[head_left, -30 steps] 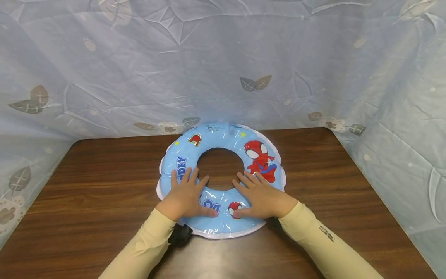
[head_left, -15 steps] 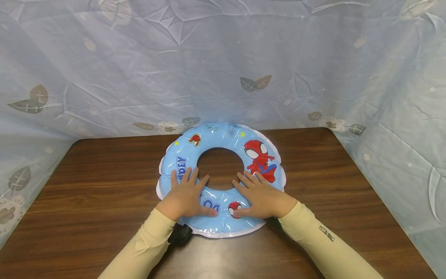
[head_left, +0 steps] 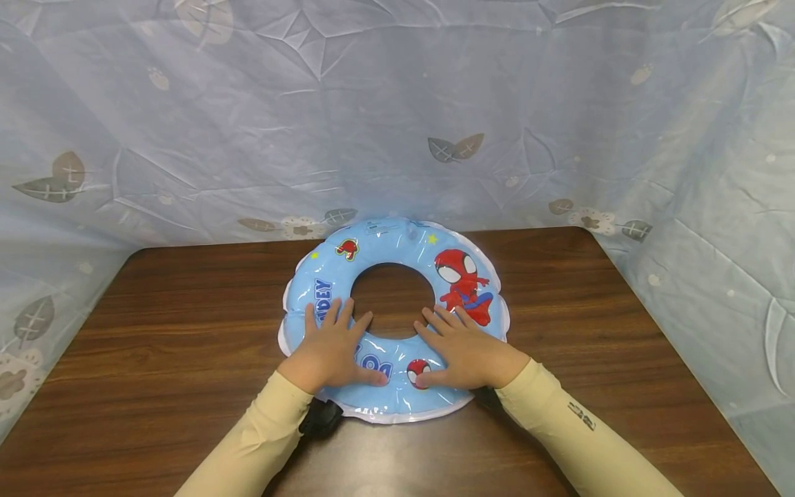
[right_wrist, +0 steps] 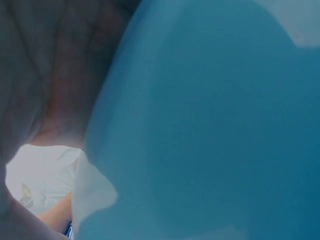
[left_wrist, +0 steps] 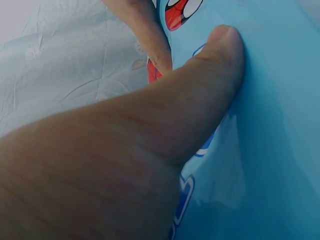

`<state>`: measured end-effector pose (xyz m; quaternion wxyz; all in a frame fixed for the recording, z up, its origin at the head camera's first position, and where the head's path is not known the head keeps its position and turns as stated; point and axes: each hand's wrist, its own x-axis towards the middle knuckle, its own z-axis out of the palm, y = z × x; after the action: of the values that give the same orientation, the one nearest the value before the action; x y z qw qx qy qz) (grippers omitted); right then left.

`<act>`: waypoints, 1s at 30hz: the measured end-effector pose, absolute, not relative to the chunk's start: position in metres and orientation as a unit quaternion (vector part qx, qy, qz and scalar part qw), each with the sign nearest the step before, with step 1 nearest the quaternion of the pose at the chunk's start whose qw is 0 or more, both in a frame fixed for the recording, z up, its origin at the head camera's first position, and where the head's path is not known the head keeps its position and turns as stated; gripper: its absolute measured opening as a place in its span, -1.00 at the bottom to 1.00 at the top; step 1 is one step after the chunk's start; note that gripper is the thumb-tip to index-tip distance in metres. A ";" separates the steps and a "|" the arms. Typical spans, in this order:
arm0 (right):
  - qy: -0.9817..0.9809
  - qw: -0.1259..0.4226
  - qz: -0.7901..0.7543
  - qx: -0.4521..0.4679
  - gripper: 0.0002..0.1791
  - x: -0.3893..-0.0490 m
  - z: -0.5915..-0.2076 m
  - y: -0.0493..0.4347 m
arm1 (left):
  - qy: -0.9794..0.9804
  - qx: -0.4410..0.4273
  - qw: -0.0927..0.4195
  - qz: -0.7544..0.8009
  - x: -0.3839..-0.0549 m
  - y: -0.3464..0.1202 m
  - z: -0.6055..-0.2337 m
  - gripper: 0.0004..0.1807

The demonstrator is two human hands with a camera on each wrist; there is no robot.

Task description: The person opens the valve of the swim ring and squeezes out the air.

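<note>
An inflated light-blue swim ring [head_left: 397, 400] with a whitish seam edge lies flat on the brown wooden table, printed with red cartoon spider figures, stars and blue lettering. On its near left part rests my left hand [head_left: 329, 352], fingers straight and spread toward the ring's hole, covering some letters. My right hand [head_left: 468, 352] lies in the same way on the near right part, its thumb at the small red spider face. In the left wrist view the left thumb [left_wrist: 220, 60] lies along the blue vinyl. The swim ring [right_wrist: 210, 125] fills most of the right wrist view beside the palm.
The wooden table [head_left: 186, 359] extends to both sides of the ring. Behind and at the sides hangs a pale grey-blue curtain [head_left: 385, 103] with leaf prints, close to the ring's far edge. A black wrist device [head_left: 321, 418] sits under the left wrist.
</note>
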<state>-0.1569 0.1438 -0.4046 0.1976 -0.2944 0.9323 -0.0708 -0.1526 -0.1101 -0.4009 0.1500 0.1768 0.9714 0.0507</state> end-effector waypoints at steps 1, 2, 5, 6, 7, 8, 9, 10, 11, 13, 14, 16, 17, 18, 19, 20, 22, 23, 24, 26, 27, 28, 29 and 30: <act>0.932 0.198 -0.071 -0.295 0.09 -0.157 -0.405 0.144 | 0.971 0.177 0.150 0.052 -0.153 -0.110 -0.401 0.24; 0.932 0.198 -0.071 -0.295 0.09 -0.157 -0.404 0.144 | 0.971 0.177 0.150 0.052 -0.153 -0.110 -0.401 0.24; 0.932 0.198 -0.070 -0.295 0.08 -0.157 -0.404 0.144 | 0.972 0.177 0.149 0.051 -0.152 -0.110 -0.401 0.24; 0.932 0.198 -0.070 -0.294 0.08 -0.157 -0.404 0.144 | 0.972 0.177 0.149 0.050 -0.152 -0.110 -0.401 0.24; 0.932 0.198 -0.069 -0.294 0.08 -0.157 -0.403 0.144 | 0.972 0.177 0.149 0.049 -0.152 -0.110 -0.401 0.24; 0.932 0.198 -0.069 -0.294 0.08 -0.156 -0.403 0.144 | 0.971 0.177 0.150 0.049 -0.152 -0.110 -0.401 0.24; 0.932 0.199 -0.069 -0.294 0.08 -0.156 -0.403 0.144 | 0.972 0.178 0.148 0.050 -0.152 -0.110 -0.402 0.24; 0.932 0.199 -0.070 -0.294 0.08 -0.156 -0.403 0.143 | 0.972 0.178 0.148 0.050 -0.152 -0.110 -0.401 0.24; 0.932 0.199 -0.069 -0.294 0.08 -0.156 -0.403 0.143 | 0.972 0.178 0.148 0.050 -0.152 -0.110 -0.402 0.24; 0.932 0.200 -0.069 -0.294 0.08 -0.156 -0.403 0.143 | 0.972 0.178 0.148 0.049 -0.152 -0.110 -0.402 0.24; 0.932 0.199 -0.069 -0.294 0.08 -0.156 -0.404 0.143 | 0.972 0.178 0.148 0.049 -0.153 -0.110 -0.403 0.24; 0.932 0.198 -0.067 -0.295 0.08 -0.156 -0.404 0.144 | 0.972 0.178 0.147 0.048 -0.153 -0.109 -0.403 0.24; 0.932 0.198 -0.066 -0.295 0.08 -0.156 -0.404 0.144 | 0.972 0.179 0.146 0.048 -0.153 -0.109 -0.403 0.24; 0.933 0.198 -0.065 -0.295 0.08 -0.156 -0.404 0.144 | 0.972 0.179 0.146 0.048 -0.153 -0.109 -0.403 0.24; 0.933 0.197 -0.065 -0.295 0.08 -0.156 -0.404 0.144 | 0.972 0.179 0.146 0.048 -0.153 -0.109 -0.403 0.23; 0.933 0.197 -0.065 -0.295 0.08 -0.156 -0.403 0.144 | 0.972 0.179 0.146 0.048 -0.153 -0.109 -0.403 0.23; 0.933 0.197 -0.066 -0.295 0.08 -0.156 -0.403 0.144 | 0.972 0.179 0.146 0.048 -0.153 -0.109 -0.403 0.23; 0.933 0.198 -0.066 -0.294 0.08 -0.156 -0.403 0.144 | 0.972 0.179 0.146 0.048 -0.153 -0.109 -0.403 0.23; 0.933 0.198 -0.066 -0.294 0.08 -0.156 -0.403 0.144 | 0.972 0.179 0.147 0.048 -0.153 -0.109 -0.403 0.23; 0.933 0.198 -0.067 -0.294 0.08 -0.156 -0.403 0.144 | 0.972 0.179 0.146 0.048 -0.153 -0.108 -0.403 0.23; 0.933 0.198 -0.067 -0.294 0.08 -0.156 -0.403 0.144 | 0.972 0.180 0.146 0.047 -0.153 -0.108 -0.403 0.23; 0.933 0.198 -0.066 -0.294 0.08 -0.156 -0.403 0.144 | 0.972 0.180 0.147 0.047 -0.153 -0.108 -0.403 0.23; 0.933 0.197 -0.066 -0.295 0.08 -0.156 -0.403 0.144 | 0.972 0.180 0.147 0.048 -0.153 -0.108 -0.403 0.23; 0.933 0.197 -0.066 -0.295 0.08 -0.156 -0.403 0.144 | 0.972 0.180 0.147 0.047 -0.153 -0.108 -0.403 0.23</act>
<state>-0.1559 0.1441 -0.4029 0.1969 -0.2951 0.9326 -0.0660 -0.1531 -0.1081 -0.4027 0.1467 0.1796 0.9716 0.0472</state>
